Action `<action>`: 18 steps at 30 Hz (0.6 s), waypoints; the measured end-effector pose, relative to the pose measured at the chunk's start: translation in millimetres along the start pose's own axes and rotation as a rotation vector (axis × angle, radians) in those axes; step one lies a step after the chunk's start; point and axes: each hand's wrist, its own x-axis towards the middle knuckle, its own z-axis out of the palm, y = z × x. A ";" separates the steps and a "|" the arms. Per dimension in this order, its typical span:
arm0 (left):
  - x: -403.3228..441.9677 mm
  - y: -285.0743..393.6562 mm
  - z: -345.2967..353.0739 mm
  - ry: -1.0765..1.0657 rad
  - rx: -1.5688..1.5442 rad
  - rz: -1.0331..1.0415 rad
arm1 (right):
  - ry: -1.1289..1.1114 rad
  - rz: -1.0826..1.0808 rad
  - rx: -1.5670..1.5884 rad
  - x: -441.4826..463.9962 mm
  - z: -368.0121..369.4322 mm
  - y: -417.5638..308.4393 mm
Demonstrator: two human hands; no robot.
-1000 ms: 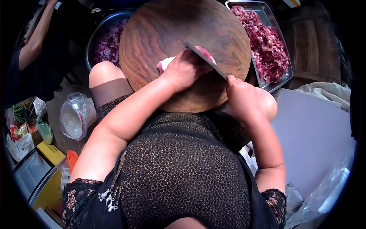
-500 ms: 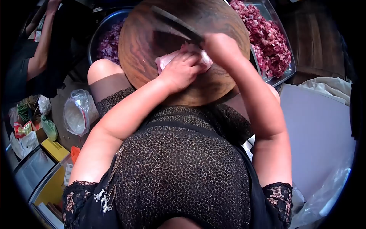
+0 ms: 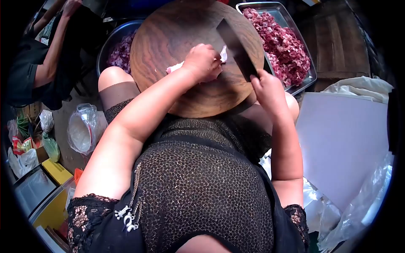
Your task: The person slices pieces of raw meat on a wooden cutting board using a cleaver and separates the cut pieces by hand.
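Raw meat [image 3: 174,67] lies, in the head view, near the middle of the round board [image 3: 154,40], partly covered by the left hand [image 3: 203,63], whose fingers curl over it. The right hand [image 3: 268,92] has fingers closed on the near end of the cleaver [image 3: 237,48], its blade over the board's right part. At far right, chopped meat [image 3: 283,48] lies in a tray [image 3: 286,20].
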 end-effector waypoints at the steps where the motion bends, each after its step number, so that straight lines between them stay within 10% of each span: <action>1: 0.5 -0.7 7.1 -0.001 0.000 0.006 | -0.002 -0.044 -0.108 -5.2 -0.8 -2.9; 18: 7.1 -7.5 31.1 -0.025 -0.086 -0.013 | -0.183 -0.200 -0.286 87.0 44.1 -33.1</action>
